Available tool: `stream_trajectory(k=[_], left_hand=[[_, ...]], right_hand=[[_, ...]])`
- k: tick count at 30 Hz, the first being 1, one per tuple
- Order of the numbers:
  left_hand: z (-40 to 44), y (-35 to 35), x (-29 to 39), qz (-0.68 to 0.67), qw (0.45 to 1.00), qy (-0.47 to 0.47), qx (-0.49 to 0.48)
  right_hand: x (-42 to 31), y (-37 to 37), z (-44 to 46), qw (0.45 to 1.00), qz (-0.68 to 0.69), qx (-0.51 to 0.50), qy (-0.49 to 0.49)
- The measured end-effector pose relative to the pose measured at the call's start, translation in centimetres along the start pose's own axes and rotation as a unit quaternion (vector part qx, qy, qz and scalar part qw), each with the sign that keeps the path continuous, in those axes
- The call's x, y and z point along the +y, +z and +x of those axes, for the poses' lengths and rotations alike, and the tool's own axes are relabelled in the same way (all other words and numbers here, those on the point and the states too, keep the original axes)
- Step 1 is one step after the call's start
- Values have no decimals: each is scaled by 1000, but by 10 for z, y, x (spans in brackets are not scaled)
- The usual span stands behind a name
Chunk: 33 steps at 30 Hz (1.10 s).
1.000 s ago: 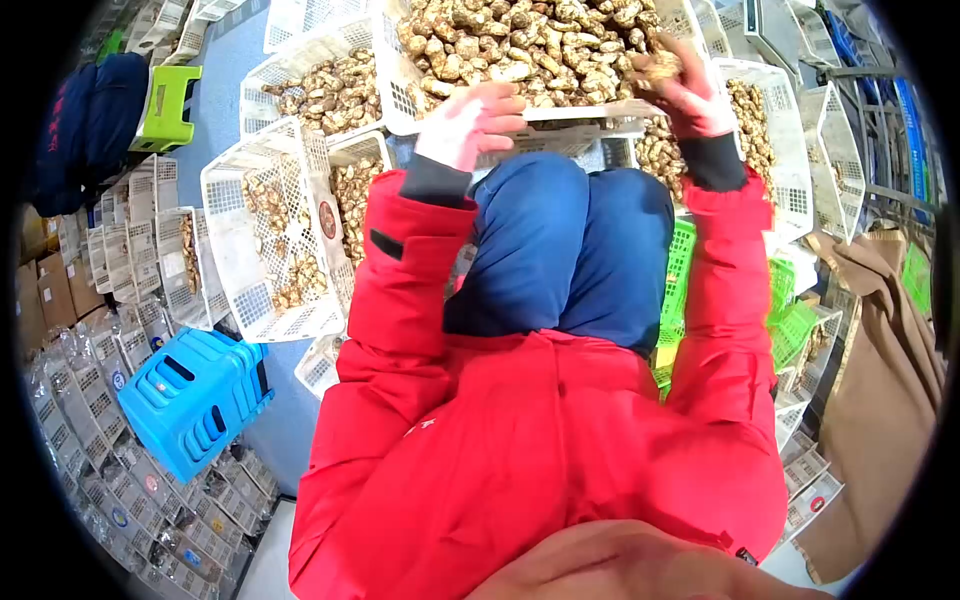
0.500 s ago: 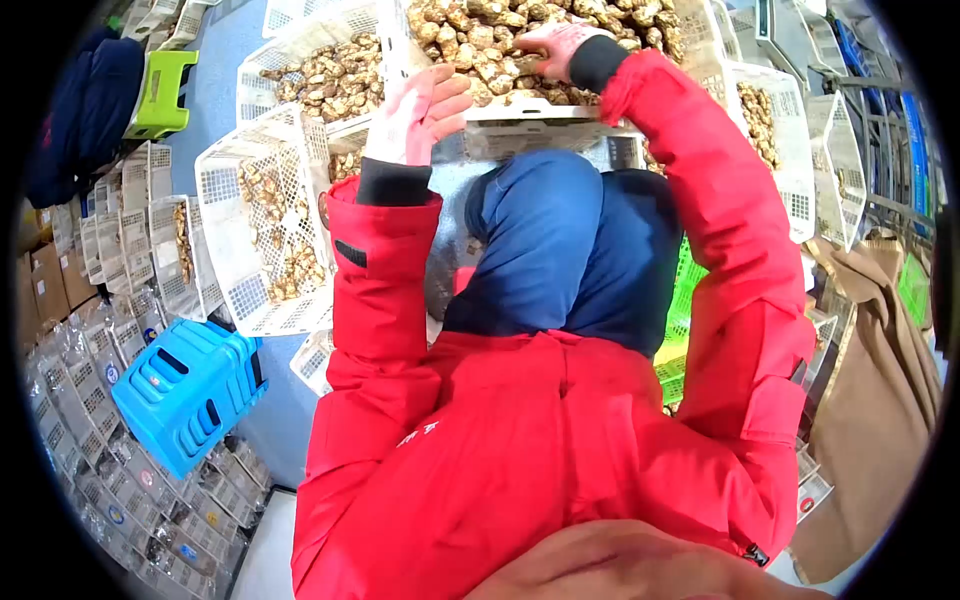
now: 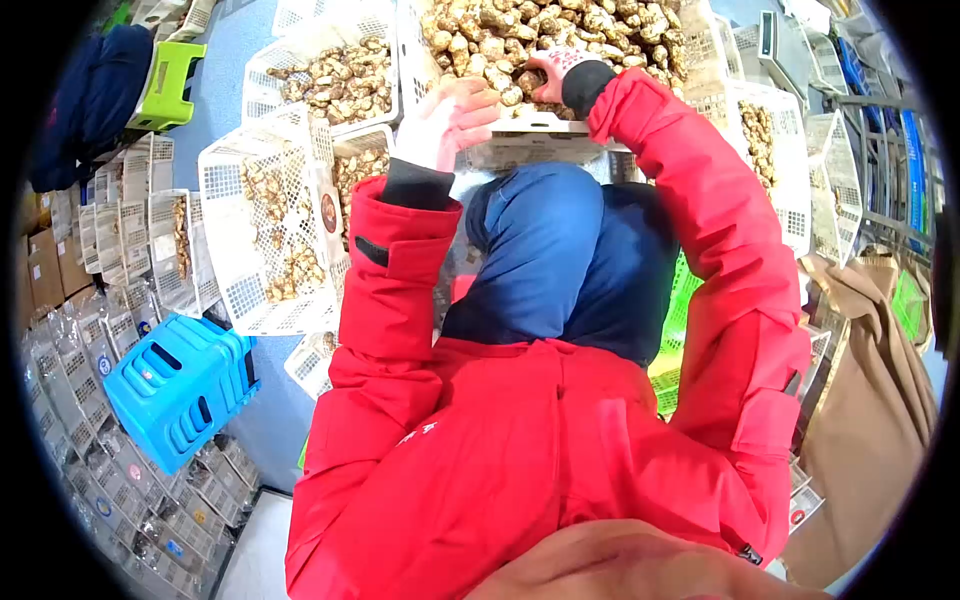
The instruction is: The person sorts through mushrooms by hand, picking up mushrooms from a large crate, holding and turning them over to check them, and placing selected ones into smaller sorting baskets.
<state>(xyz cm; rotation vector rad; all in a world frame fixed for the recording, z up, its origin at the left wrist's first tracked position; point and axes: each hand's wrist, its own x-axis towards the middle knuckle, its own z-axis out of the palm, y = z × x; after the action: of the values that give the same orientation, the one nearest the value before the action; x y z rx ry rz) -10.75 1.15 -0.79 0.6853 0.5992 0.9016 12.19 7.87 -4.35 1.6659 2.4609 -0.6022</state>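
Brown-and-cream mushroom-like pieces [image 3: 500, 45] fill a white crate [image 3: 540, 126] in front of my knees. My right hand [image 3: 559, 72] reaches into the crate from the right, its fingers curled down at the pieces near the front rim; what lies under the fingertips is hidden. Over the crate's front left corner is my left hand [image 3: 455, 118], fingers stretched out, with nothing in it. Both hands look whitish or pinkish, with dark cuffs at the wrists.
White crates with similar pieces stand at the left [image 3: 270, 230] and right [image 3: 770, 150]. A blue stool [image 3: 180, 390] is at the lower left, a green stool [image 3: 168, 85] at the upper left. Brown cloth [image 3: 860, 400] hangs at the right.
My right hand has moved left from the crate's right side, where it held a piece, to its front middle. My left hand shifted left, then slightly back right, staying open.
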Motion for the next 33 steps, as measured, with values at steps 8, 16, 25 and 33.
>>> stream_trajectory(k=[8, 16, 25, 33], left_hand=[[-2, 20, 2, 124, 990, -39, 59], [10, 50, -11, 150, 985, -56, 71], [-5, 30, -9, -19, 996, -44, 77], [-9, 35, -1, -229, 963, -130, -55]], right_hand=[[6, -21, -9, 952, 280, 9, 123], [-49, -44, -63, 684, 723, 56, 82], [-44, -57, -70, 730, 675, 108, 5], [-59, -54, -59, 701, 703, 34, -116]])
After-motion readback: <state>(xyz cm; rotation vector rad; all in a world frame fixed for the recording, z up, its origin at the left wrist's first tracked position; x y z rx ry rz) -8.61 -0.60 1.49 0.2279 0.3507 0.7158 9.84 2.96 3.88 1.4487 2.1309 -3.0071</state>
